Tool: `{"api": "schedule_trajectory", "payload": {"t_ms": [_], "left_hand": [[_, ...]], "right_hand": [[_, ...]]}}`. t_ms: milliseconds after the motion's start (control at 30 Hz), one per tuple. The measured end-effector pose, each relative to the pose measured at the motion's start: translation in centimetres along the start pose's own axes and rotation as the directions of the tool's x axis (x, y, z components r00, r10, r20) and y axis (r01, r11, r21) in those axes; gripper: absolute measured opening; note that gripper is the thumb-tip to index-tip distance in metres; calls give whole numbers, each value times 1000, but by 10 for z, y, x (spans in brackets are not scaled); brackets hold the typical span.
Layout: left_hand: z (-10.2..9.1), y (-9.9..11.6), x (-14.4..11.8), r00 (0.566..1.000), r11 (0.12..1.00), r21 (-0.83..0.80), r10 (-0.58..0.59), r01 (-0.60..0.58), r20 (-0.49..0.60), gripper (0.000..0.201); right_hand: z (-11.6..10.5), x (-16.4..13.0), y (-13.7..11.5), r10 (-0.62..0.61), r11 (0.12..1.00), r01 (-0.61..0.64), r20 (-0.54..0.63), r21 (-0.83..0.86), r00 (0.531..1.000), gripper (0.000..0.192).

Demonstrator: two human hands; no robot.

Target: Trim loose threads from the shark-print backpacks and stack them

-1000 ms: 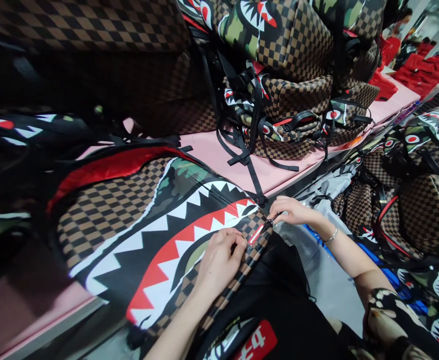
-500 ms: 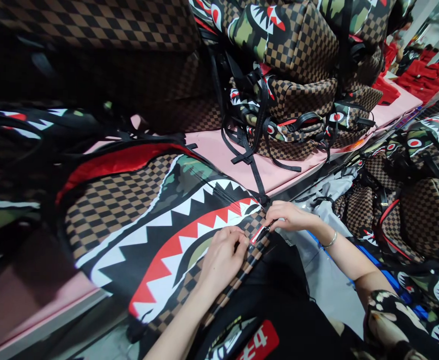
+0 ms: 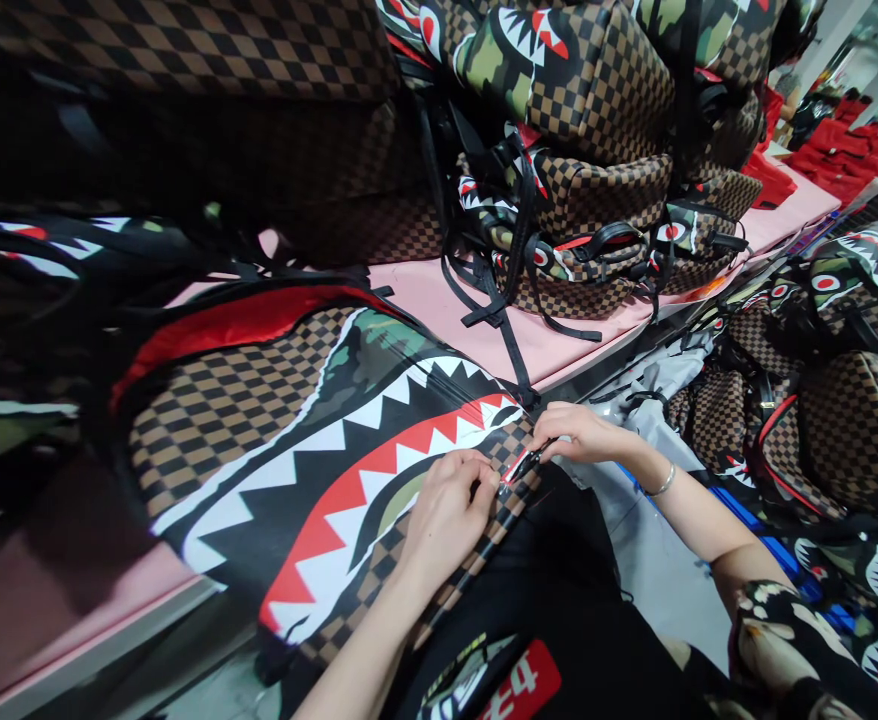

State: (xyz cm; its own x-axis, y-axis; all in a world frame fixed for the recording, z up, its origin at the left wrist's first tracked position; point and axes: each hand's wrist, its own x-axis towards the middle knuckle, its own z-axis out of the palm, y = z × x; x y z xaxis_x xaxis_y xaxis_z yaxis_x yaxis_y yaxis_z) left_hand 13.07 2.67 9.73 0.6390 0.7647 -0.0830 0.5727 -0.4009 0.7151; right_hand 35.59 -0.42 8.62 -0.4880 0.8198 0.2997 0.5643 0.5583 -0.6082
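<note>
I see the big brown checked backpack with the shark mouth (image 3: 319, 470) lying on the pink counter (image 3: 484, 330), my left hand (image 3: 446, 515) pressing its near corner, my right hand (image 3: 585, 432) pinching the small red and white zip tag (image 3: 515, 466), with that corner not finished yet, I think.

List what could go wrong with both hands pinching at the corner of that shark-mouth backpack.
1. The left hand and right hand work close together around the small red tag, so fingers could get nipped or the tag torn.
2. The backpack overhangs the pink table edge and might slide off.
3. Loose black straps nearby could snag.
</note>
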Motion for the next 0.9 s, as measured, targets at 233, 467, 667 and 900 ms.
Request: {"api": "schedule_trajectory", "payload": {"t_ms": [233,467,667,900], "left_hand": [[0,1,-1,1000,1000,-21,-12,12,1,25],[1,-2,-2,1000,1000,-29,-1,0,-23,24],[4,-8,-4,999,997,-73,7,-11,-48,23],[7,-12,-10,996,991,-128,11,-21,-84,24]], "right_hand": [[4,2,-4,-16,998,17,8,-55,1000,25],[25,-21,-20,119,991,-101,-213,93,970,22],[62,-46,-65,789,518,-447,-206,729,579,31],[91,-51,-103,689,-310,-195,361,930,628,38]]}}
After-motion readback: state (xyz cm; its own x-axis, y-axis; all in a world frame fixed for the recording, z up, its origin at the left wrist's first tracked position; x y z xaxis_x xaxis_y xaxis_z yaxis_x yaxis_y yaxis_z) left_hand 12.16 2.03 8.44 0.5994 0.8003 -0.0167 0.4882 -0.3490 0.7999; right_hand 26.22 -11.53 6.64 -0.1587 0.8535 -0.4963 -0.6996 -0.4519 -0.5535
